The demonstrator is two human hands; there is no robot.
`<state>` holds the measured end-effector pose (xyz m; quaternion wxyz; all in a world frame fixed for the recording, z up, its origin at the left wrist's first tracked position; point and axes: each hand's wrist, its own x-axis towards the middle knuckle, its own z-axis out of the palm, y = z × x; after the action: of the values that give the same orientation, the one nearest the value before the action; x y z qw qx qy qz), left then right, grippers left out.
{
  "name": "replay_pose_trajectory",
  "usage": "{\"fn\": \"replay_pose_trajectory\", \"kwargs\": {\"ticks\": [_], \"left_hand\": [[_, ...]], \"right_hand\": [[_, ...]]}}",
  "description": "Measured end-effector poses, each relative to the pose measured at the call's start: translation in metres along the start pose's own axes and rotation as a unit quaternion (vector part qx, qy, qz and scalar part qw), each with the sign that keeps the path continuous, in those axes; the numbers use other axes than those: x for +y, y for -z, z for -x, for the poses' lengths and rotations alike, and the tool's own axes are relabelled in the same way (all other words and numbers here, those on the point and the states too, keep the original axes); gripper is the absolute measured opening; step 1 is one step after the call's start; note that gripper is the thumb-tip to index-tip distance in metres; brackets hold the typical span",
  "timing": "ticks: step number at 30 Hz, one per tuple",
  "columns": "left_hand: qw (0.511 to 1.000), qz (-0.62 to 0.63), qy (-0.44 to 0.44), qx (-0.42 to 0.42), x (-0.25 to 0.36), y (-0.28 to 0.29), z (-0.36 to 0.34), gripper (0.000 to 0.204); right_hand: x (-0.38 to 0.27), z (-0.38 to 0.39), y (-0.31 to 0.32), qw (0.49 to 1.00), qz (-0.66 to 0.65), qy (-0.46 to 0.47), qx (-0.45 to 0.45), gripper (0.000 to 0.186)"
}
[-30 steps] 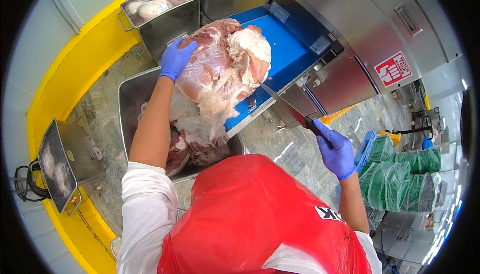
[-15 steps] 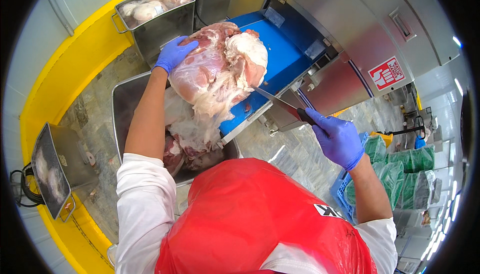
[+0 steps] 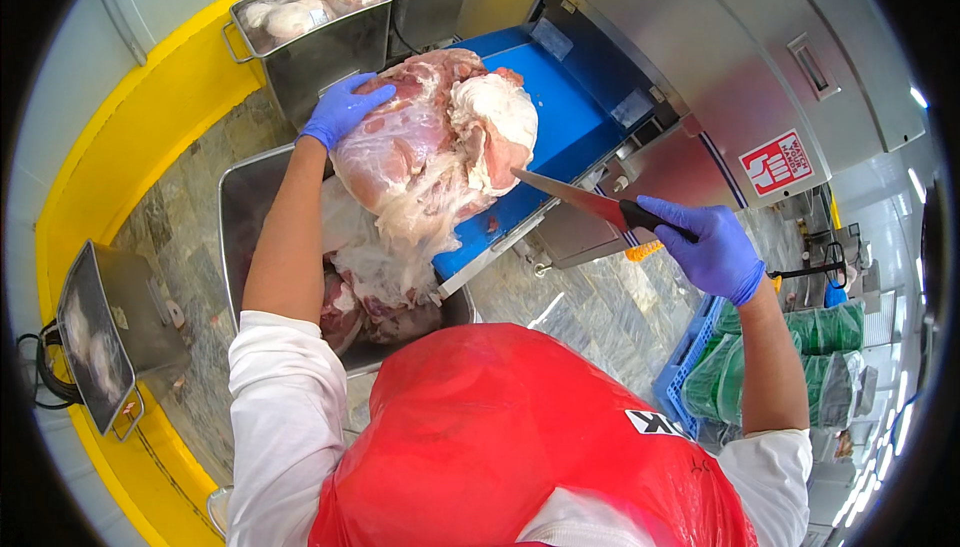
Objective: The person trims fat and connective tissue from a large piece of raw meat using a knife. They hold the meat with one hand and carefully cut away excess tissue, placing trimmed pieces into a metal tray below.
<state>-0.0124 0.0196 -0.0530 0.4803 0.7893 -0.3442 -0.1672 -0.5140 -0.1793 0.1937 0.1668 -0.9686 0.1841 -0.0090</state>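
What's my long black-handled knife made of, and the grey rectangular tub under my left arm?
Long black-handled knife: smooth blade, apparently steel, reflecting red; dull handle, probably plastic. Grey tub: likely satin stainless steel, from its bright rim.

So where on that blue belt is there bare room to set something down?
The blue conveyor belt looks mostly bare between the raw meat and steel machine. It's crowded around the meat: the left hand rests there, and the knife in the right hand points at it.

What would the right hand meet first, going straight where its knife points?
Likely the large meat piece, via the knife in the right hand; its tip appears at the meat's edge, though depth leaves contact uncertain.
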Motion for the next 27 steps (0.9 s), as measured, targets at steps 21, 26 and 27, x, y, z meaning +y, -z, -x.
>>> {"fn": "replay_pose_trajectory", "kwargs": {"ticks": [21, 26, 27], "left_hand": [[0.999, 0.045, 0.023, 0.018, -0.006, -0.002, -0.001, 0.081], [0.999, 0.039, 0.012, 0.013, 0.005, 0.006, 0.000, 0.084], [0.998, 0.053, 0.006, 0.016, 0.005, 0.003, -0.001, 0.083]], "right_hand": [[-0.041, -0.110, 0.040, 0.984, 0.039, -0.030, -0.171, 0.036], [-0.018, -0.107, 0.014, 0.990, 0.014, 0.013, -0.142, 0.034], [-0.013, -0.108, 0.009, 0.990, 0.005, 0.012, -0.142, 0.034]]}}
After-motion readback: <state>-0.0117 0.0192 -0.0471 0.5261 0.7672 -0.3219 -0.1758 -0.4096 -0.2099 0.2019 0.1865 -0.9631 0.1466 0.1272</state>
